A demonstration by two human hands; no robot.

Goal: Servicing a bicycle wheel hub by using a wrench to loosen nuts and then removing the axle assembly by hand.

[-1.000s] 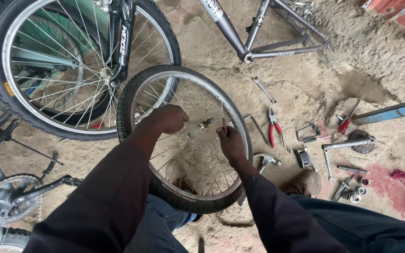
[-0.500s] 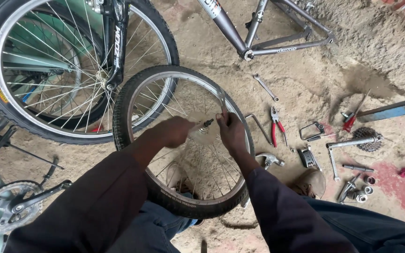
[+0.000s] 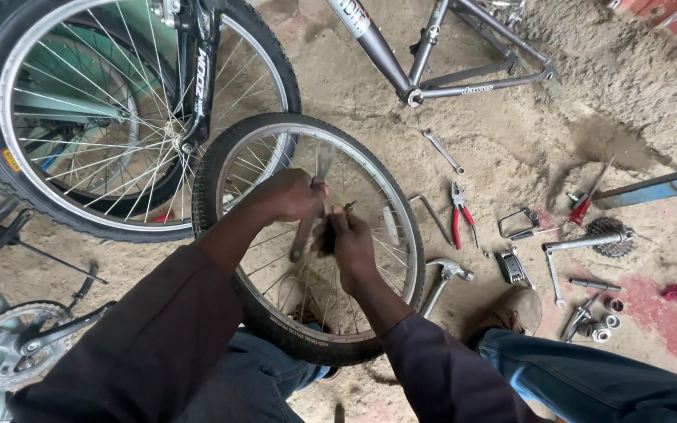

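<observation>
Dirt workshop floor [image 3: 511, 141], sandy, tools scattered right. Wheel [image 3: 401, 235] upright between the knees. Left hand [image 3: 295, 196] fisted on a wrench [image 3: 307, 223] at the hub; right hand [image 3: 352, 243] pinches a small part there. Pliers [image 3: 458, 215], hammer [image 3: 444, 278] beside.

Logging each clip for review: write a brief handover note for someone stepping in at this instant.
Left hand: gripping a slim tool at the wheel's hub.
Right hand: closed at the hub beside it; what it pinches is unclear.
Bicycle wheel: upright between the knees, tyre on.
Pliers, hammer, wrench on the dirt to the right.
Done: wheel is off any frame. Left: hub work in progress.
</observation>
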